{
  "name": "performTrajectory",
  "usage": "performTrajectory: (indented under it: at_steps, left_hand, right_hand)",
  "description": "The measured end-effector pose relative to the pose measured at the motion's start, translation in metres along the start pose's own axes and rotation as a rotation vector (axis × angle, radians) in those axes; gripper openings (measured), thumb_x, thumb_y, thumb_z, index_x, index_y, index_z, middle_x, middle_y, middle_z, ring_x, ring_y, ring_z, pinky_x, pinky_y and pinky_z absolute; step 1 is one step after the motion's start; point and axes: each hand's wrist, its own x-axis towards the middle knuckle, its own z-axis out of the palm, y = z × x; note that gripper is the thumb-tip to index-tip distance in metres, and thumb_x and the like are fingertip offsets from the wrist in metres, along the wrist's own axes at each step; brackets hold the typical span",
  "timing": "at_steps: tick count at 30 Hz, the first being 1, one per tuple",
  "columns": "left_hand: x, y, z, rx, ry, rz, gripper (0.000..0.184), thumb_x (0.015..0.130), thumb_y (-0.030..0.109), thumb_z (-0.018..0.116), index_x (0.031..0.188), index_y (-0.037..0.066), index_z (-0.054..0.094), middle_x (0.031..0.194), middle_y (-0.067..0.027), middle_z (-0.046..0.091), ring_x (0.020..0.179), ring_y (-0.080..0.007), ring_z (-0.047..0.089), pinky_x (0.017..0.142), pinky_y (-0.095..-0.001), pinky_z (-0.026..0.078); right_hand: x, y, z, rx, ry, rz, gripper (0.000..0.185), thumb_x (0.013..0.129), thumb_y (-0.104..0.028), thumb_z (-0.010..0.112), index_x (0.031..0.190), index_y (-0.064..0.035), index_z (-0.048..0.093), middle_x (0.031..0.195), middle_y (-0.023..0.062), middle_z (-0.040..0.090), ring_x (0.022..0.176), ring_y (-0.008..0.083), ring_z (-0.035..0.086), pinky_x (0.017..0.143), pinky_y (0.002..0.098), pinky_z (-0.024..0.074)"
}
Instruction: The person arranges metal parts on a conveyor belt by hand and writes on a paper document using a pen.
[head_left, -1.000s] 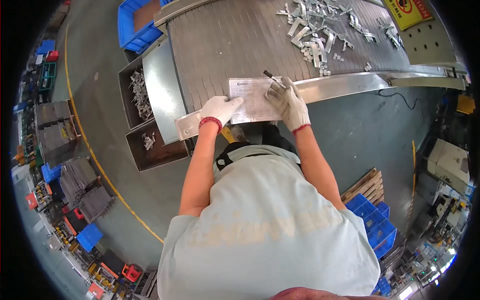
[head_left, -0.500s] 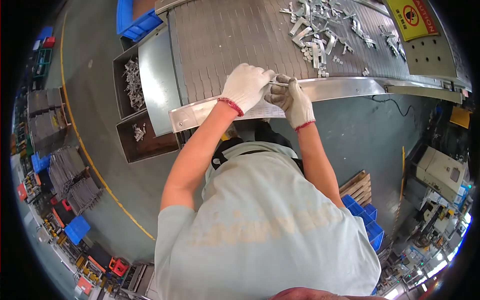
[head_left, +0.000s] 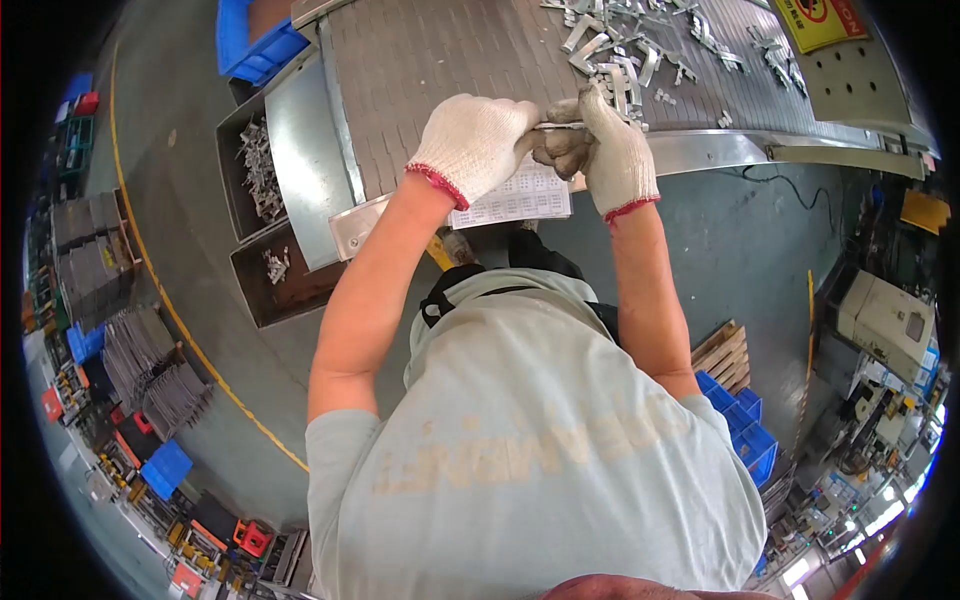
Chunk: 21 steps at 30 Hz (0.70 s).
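Both of my hands wear white knit gloves with red cuffs and are raised over the near edge of the conveyor (head_left: 430, 70). Between them is a thin, silvery metal part (head_left: 560, 126). My left hand (head_left: 478, 142) is closed on its left end, fingertips hidden. My right hand (head_left: 610, 150), its fingers darkly soiled, pinches the other end with thumb and fingers. Under the hands a printed sheet (head_left: 515, 203) hangs at the conveyor's metal edge. Loose metal brackets (head_left: 610, 60) lie piled on the belt just beyond my right hand.
Left of the conveyor, a sloping metal plate (head_left: 310, 160) adjoins a bin of metal parts (head_left: 258, 170) and a second bin (head_left: 300, 300) holding a few. A blue crate (head_left: 262, 45) stands behind. A machine housing with a caution sign (head_left: 820, 25) rises at the right.
My hands have moved slightly apart, still joined by the metal part. The printed sheet below them shows more fully. The whole view has shifted slightly.
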Motion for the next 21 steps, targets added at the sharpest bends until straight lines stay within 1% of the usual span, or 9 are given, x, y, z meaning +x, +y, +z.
performTrajectory:
  at_steps: [5,7,9,11,12,13,15,19,21]
  left_hand:
    - [-0.020,-0.028,0.004,0.209,-0.201,-0.125,0.024,0.104,0.032,0.072,0.109,0.011,0.082,0.102,-0.0203,0.082,0.100,-0.0411,0.081,0.089,-0.0569,0.063]
    - [-0.054,-0.092,0.000,0.127,-0.273,-0.359,0.030,0.105,0.037,0.072,0.117,0.012,0.084,0.111,-0.0226,0.082,0.108,-0.0423,0.080,0.096,-0.0554,0.063]
    - [-0.096,-0.124,-0.012,-0.035,-0.091,-0.484,0.033,0.109,0.036,0.071,0.127,0.011,0.085,0.115,-0.0197,0.085,0.106,-0.0345,0.083,0.098,-0.0472,0.064]
    - [-0.119,-0.138,-0.013,-0.450,0.084,-0.635,0.036,0.114,0.030,0.070,0.139,0.006,0.081,0.115,-0.0152,0.087,0.105,-0.0252,0.084,0.097,-0.0390,0.065]
    - [-0.123,-0.148,-0.001,-0.882,0.191,-0.770,0.041,0.117,0.022,0.069,0.152,0.001,0.074,0.118,-0.0125,0.086,0.100,-0.0182,0.081,0.090,-0.0342,0.066]
    - [-0.128,-0.154,0.014,-0.945,0.246,-0.800,0.044,0.117,0.021,0.069,0.156,0.001,0.070,0.120,-0.0133,0.086,0.098,-0.0183,0.081,0.089,-0.0337,0.066]
    - [-0.132,-0.146,0.034,-1.071,0.353,-0.859,0.050,0.117,0.019,0.069,0.164,0.002,0.064,0.124,-0.0147,0.085,0.094,-0.0183,0.080,0.085,-0.0328,0.067]
    - [-0.116,-0.111,0.077,-1.140,0.473,-0.937,0.053,0.115,0.010,0.067,0.168,0.011,0.064,0.131,-0.0156,0.085,0.091,-0.0156,0.078,0.082,-0.0314,0.066]
    - [-0.114,-0.097,0.068,-1.273,0.440,-0.889,0.068,0.113,0.005,0.066,0.178,0.007,0.047,0.151,-0.0226,0.075,0.098,-0.0209,0.079,0.094,-0.0377,0.067]
  right_hand:
    - [0.004,0.020,-0.021,0.065,0.235,0.002,0.061,0.122,-0.049,0.056,0.121,0.0085,0.075,0.088,0.0208,0.081,0.067,0.0280,0.074,0.062,0.0358,0.0561]
    - [0.004,0.010,-0.084,0.242,0.481,-0.124,0.058,0.124,-0.046,0.054,0.127,0.0085,0.072,0.090,0.0187,0.079,0.067,0.0279,0.074,0.064,0.0364,0.0582]
    - [-0.005,0.000,-0.147,0.272,0.486,-0.164,0.056,0.124,-0.045,0.053,0.132,0.0081,0.070,0.096,0.0176,0.077,0.069,0.0275,0.074,0.069,0.0374,0.0607]
    - [-0.013,0.007,-0.198,0.314,0.448,-0.190,0.054,0.124,-0.043,0.053,0.136,0.0074,0.069,0.103,0.0177,0.077,0.074,0.0269,0.075,0.072,0.0377,0.0616]
    - [-0.011,0.014,-0.201,0.313,0.416,-0.185,0.054,0.124,-0.044,0.054,0.137,0.0062,0.068,0.105,0.0168,0.076,0.076,0.0263,0.074,0.076,0.0389,0.0624]
    - [-0.008,0.021,-0.204,0.311,0.384,-0.180,0.053,0.124,-0.045,0.055,0.138,0.0051,0.068,0.106,0.0159,0.075,0.078,0.0256,0.073,0.080,0.0400,0.0632]
    - [-0.010,0.041,-0.173,0.253,0.350,-0.115,0.054,0.123,-0.049,0.057,0.139,0.0012,0.067,0.105,0.0114,0.071,0.082,0.0238,0.068,0.095,0.0448,0.0662]
    - [-0.018,0.091,-0.077,0.246,0.273,-0.125,0.047,0.124,-0.033,0.058,0.153,0.0042,0.063,0.119,0.0194,0.076,0.093,0.0270,0.075,0.100,0.0456,0.0668]
    - [-0.027,0.116,-0.047,0.272,0.186,-0.144,0.048,0.124,-0.029,0.058,0.158,0.0044,0.060,0.127,0.0223,0.077,0.099,0.0288,0.078,0.101,0.0454,0.0666]
